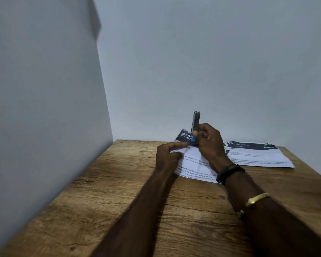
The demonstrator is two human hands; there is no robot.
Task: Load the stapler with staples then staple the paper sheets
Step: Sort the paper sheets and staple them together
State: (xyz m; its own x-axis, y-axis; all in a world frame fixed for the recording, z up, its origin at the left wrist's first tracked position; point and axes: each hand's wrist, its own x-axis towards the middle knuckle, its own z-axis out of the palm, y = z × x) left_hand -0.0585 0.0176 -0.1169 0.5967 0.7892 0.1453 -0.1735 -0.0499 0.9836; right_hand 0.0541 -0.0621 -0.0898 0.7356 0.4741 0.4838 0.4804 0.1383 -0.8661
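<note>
Stapler [195, 121] work is seen at the far middle of a wooden worktop [119, 201], with two bare forearms reaching in from about five o'clock. On the right forearm a gold bangle [257, 199] is worn, and nearer the wrist a dark band [229, 172].

The left hand [168, 154] is curled, pinching the near left edge of a printed sheet [195, 164] and pressing it to the worktop, the index finger stretched toward three o'clock. On this sheet black lines can be partly read: "extracted and filtered of seeds", "Drink base fully prepared", "Juicer, strainer". Its dark header, lifted at the far end, bears white figures that look like "272" beside a blue patch.

The right hand [208, 143] is closed around the lower part of the stapler, over the sheet's header; the grey metal arm is held upright, pointing to twelve o'clock. Whether staples lie inside cannot be told.

At about two o'clock from the hands a second sheet [258, 156] lies flat, with a dark header showing "64"; the rest is too blurred to read.

Behind, plain pale walls [193, 62] meet at a corner.
</note>
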